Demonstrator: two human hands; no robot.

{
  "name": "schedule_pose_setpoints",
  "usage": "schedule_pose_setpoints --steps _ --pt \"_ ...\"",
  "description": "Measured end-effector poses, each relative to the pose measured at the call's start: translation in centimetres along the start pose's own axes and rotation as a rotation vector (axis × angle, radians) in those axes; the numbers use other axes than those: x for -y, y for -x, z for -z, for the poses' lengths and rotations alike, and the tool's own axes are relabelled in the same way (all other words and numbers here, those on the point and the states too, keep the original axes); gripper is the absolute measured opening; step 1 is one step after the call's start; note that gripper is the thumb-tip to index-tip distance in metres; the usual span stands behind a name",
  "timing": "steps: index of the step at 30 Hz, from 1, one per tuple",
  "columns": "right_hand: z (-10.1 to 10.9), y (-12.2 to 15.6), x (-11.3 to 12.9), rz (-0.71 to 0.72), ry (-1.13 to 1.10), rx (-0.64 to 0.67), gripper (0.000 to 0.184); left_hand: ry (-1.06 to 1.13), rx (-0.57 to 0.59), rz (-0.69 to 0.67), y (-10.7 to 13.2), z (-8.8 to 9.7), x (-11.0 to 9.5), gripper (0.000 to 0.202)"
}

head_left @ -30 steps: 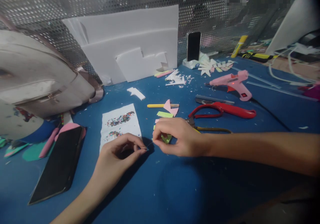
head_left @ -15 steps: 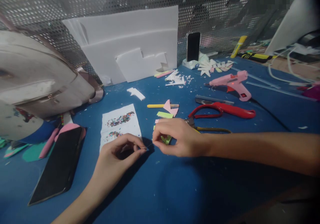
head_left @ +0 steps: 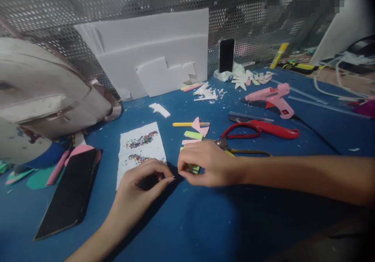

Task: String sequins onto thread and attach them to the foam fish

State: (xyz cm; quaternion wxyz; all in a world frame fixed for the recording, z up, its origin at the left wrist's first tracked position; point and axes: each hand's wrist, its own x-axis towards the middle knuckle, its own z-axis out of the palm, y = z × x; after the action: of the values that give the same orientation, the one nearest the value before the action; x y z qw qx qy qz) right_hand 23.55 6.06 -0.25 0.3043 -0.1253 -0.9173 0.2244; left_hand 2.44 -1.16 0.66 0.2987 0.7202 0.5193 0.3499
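Observation:
My left hand [head_left: 146,180] is closed in a pinch over the near edge of a white paper [head_left: 123,178] that bears piles of multicoloured glitter [head_left: 143,139]. A tiny pale speck shows at its fingertips, too small to name. Close beside it, my right hand [head_left: 209,163] also pinches thumb against forefinger; what lies between them, if anything, I cannot make out. The two sets of fingertips are a small gap apart. Green paper pieces [head_left: 194,169] show under my right hand, with a pink strip [head_left: 191,141] and a light green strip [head_left: 193,135] just beyond.
Red-handled pliers [head_left: 241,131], a red cutter [head_left: 278,130] and a pink hot glue gun [head_left: 272,98] lie to the right. A black phone [head_left: 67,191] and a pale backpack [head_left: 52,94] are at left. White boards [head_left: 152,35] and an upright phone [head_left: 226,55] stand behind.
Both hands have shifted slightly down, towards me, and keep their pinches. The gap between their fingertips is a little smaller. The things on the table stay where they were.

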Motion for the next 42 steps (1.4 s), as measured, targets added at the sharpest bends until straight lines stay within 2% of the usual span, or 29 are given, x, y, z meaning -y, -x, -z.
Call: schedule_pose_setpoints --steps 4,11,20,28,32,42 --pt "-0.02 0.05 -0.04 0.006 -0.002 0.03 0.005 -0.022 0.031 -0.012 -0.13 -0.14 -0.04 0.011" --pt "0.01 -0.01 -0.18 0.13 0.045 0.083 0.011 -0.022 0.092 -0.055 0.18 -0.22 0.17 0.009" --pt "0.01 -0.08 0.24 0.027 0.04 0.018 0.008 -0.076 0.126 -0.144 -0.01 0.05 -0.12 0.011" --pt "-0.1 0.08 -0.16 0.067 0.015 0.084 0.009 -0.087 0.116 -0.13 0.06 0.06 -0.08 0.011" --pt "-0.1 0.12 -0.2 0.096 0.016 0.077 0.004 -0.092 0.104 -0.14 -0.07 0.03 -0.24 0.011" --pt "-0.14 0.14 -0.25 0.115 0.013 0.086 0.008 -0.11 0.105 -0.145 0.11 -0.04 0.05 0.009"
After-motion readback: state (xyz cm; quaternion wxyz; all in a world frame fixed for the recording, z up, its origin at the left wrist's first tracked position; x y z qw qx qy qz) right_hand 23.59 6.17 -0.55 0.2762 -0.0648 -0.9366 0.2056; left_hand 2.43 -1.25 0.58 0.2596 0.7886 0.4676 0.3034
